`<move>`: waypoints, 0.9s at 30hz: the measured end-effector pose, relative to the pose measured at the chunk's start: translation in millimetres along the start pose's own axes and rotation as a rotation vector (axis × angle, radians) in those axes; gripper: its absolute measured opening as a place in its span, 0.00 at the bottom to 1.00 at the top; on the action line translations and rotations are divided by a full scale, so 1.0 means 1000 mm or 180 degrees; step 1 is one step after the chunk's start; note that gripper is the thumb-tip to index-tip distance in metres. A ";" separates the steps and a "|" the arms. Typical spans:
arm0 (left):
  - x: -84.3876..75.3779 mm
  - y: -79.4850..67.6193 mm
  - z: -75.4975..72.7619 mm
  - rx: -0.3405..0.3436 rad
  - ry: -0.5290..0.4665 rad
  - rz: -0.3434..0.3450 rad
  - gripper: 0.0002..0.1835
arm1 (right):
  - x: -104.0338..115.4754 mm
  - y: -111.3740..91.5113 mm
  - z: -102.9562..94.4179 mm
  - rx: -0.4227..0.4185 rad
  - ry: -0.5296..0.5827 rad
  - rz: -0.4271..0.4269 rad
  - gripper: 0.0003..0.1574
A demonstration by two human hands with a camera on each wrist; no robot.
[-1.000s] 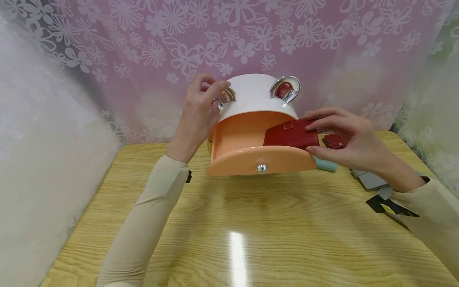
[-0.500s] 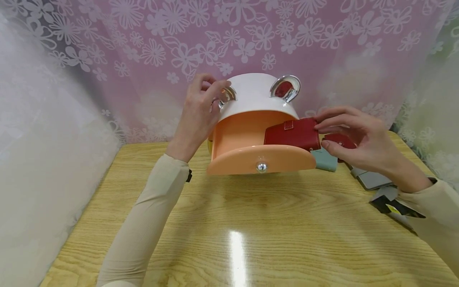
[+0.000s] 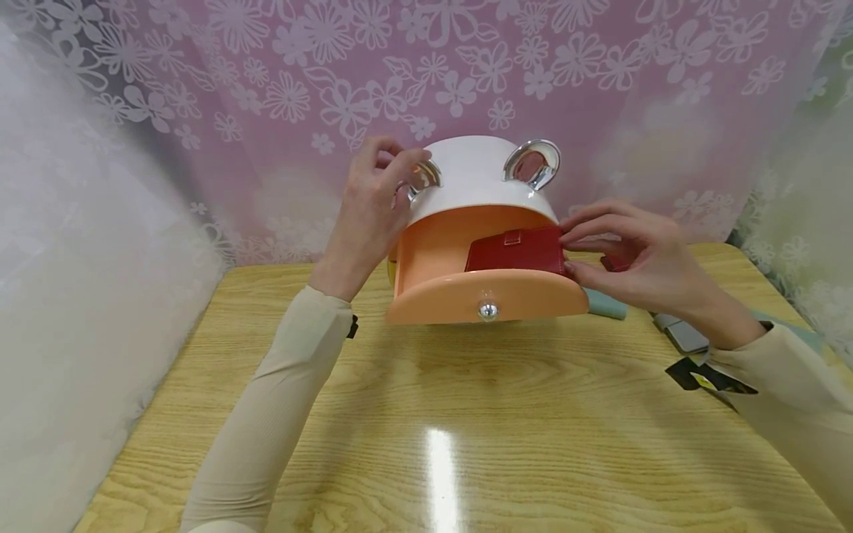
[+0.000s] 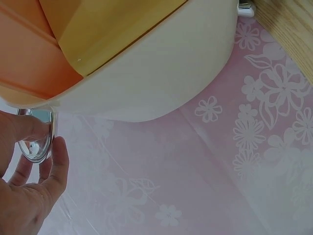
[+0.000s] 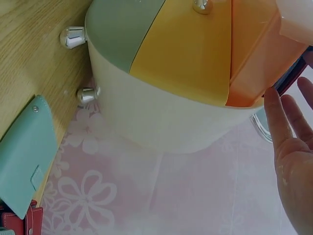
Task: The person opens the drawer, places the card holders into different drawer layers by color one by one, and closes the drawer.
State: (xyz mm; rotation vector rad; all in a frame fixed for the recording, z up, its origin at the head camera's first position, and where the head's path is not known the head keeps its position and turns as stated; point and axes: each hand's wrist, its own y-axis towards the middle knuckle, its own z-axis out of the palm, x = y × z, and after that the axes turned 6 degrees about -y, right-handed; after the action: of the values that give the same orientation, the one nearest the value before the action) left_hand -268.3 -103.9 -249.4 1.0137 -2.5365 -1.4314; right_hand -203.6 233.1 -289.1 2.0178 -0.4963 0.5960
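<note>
In the head view, a white rounded cabinet [image 3: 469, 166] with silver ears has its orange drawer [image 3: 433, 296] pulled out. My left hand [image 3: 376, 196] pinches the silver ear [image 3: 428, 176] on the left, thumb and fingers on either side of it in the left wrist view. A red wallet [image 3: 523, 250] with a stitched tab lies slanted in the right part of the drawer, its lower edge hidden behind the drawer front. My right hand [image 3: 636, 252] touches the wallet's right end with extended fingertips. In the right wrist view, those fingers [image 5: 276, 115] stretch up to the wallet's dark edge.
Below the orange drawer are a yellow drawer [image 5: 190, 54] and a green drawer [image 5: 122, 24]. On the wooden table [image 3: 480, 400], to the right, lie a mint wallet [image 5: 32, 152], another red wallet [image 3: 616, 263] and a grey wallet [image 3: 686, 334]. A flowered curtain [image 3: 266, 111] hangs behind.
My right hand first drew slightly right along the red wallet, then came back left. The wallet has slid left, further into the drawer. My left hand has stayed on the ear.
</note>
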 end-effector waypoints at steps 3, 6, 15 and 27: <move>0.000 0.000 0.000 -0.0002 -0.0007 0.0021 0.22 | -0.001 0.001 0.001 -0.0015 -0.0257 -0.0003 0.28; 0.000 0.000 0.000 -0.0018 0.0004 0.0029 0.21 | -0.001 0.002 0.002 -0.0014 -0.0621 -0.0041 0.27; -0.001 0.000 0.000 0.0006 0.0012 -0.0039 0.21 | 0.001 0.001 -0.002 -0.0067 -0.0676 0.0084 0.26; 0.000 0.000 0.001 -0.0002 -0.0020 -0.0059 0.22 | -0.003 -0.009 -0.019 -0.0213 -0.0498 0.0282 0.23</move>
State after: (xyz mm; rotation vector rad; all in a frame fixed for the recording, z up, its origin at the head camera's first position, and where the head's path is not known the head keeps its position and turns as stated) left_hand -268.5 -103.0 -249.6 1.0371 -2.5376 -1.4423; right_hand -204.9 254.3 -288.0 1.9957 -0.6935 0.4704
